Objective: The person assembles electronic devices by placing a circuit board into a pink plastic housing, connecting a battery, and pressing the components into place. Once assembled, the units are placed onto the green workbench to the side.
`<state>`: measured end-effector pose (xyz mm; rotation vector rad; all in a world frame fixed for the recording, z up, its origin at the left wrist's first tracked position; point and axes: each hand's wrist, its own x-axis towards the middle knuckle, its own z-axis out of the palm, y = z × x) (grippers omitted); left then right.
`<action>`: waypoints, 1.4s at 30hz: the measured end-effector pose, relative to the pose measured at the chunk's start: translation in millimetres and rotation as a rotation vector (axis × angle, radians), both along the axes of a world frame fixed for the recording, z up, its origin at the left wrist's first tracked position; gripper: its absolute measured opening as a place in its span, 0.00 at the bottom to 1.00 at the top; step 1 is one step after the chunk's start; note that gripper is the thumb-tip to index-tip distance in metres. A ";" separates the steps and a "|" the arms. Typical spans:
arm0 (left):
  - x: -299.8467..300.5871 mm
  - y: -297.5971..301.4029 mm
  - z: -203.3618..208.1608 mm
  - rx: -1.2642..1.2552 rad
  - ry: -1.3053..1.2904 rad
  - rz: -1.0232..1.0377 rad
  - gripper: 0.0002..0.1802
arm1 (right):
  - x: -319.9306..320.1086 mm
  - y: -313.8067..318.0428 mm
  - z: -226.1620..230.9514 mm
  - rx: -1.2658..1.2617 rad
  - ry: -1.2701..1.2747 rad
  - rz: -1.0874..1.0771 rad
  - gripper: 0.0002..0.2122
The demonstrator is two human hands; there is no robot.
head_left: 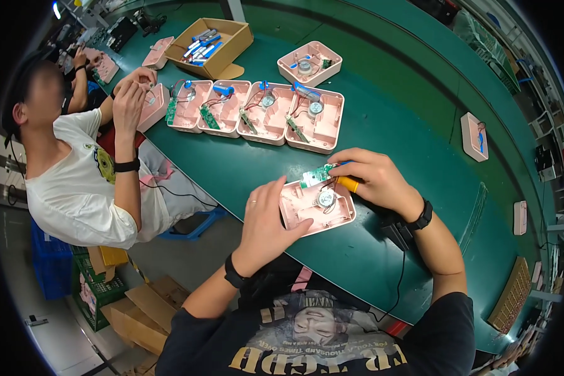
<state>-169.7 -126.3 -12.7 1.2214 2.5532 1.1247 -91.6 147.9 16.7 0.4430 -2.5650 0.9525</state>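
My left hand (pixel 266 219) grips the left side of a pink plastic housing (pixel 304 217), its thumb over the near rim. A round silver motor-like part (pixel 326 198) with thin wires sits inside. At the housing's far edge, my right hand (pixel 376 178) pinches a green circuit board (pixel 316 176) between thumb and fingers. Below those fingers a yellow cylindrical piece (pixel 348 183) sticks out; its kind is partly hidden by the hand. A bit of blue shows behind the fingertips.
Several pink housings (pixel 314 136) with boards, wires and blue cylindrical cells stand in a row beyond my hands. Behind them is a cardboard box (pixel 232 47) of blue cells. A co-worker (pixel 75 169) at left handles another housing. A black adapter (pixel 396 235) lies by my right forearm.
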 end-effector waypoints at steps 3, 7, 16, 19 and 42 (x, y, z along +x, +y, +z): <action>-2.8 1.7 -6.3 -0.004 0.011 -0.040 0.46 | -1.6 -5.9 -2.9 -0.021 0.013 -0.040 0.12; -24.1 4.1 -10.9 0.069 -0.203 -0.174 0.45 | -2.4 -12.2 -10.7 0.014 0.113 -0.153 0.11; -34.2 6.7 -17.4 0.069 -0.191 -0.105 0.34 | -5.0 -18.4 -12.1 -0.080 -0.005 -0.057 0.10; -38.6 13.8 -24.1 0.144 -0.268 -0.125 0.30 | -5.1 -22.0 -13.1 -0.064 -0.051 -0.020 0.10; -36.2 21.7 -34.3 0.327 -0.175 -0.229 0.14 | 15.4 -42.1 -0.6 0.194 -0.112 -0.165 0.10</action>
